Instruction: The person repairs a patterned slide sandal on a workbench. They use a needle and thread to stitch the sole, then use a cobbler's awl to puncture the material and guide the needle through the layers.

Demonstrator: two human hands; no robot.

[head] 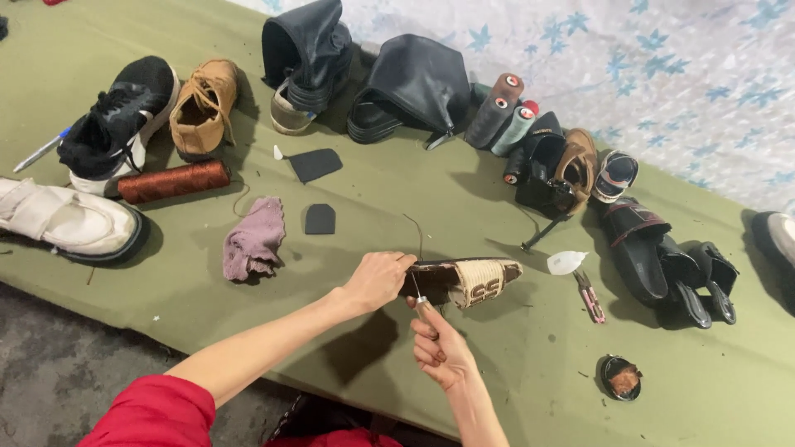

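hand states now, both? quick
Left hand: closed, gripping the heel end of the slipper.
Right hand: closed around the awl handle, tip at the slipper.

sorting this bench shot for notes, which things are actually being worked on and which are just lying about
In hand:
- left hand gripping the brown and beige woven shoe
- right hand holding a thin metal awl at the shoe

Lying about:
- copper-brown thread spool
- crumpled mauve cloth
- two dark rubber heel pieces
- tan lace-up shoe
- small pink-handled pliers
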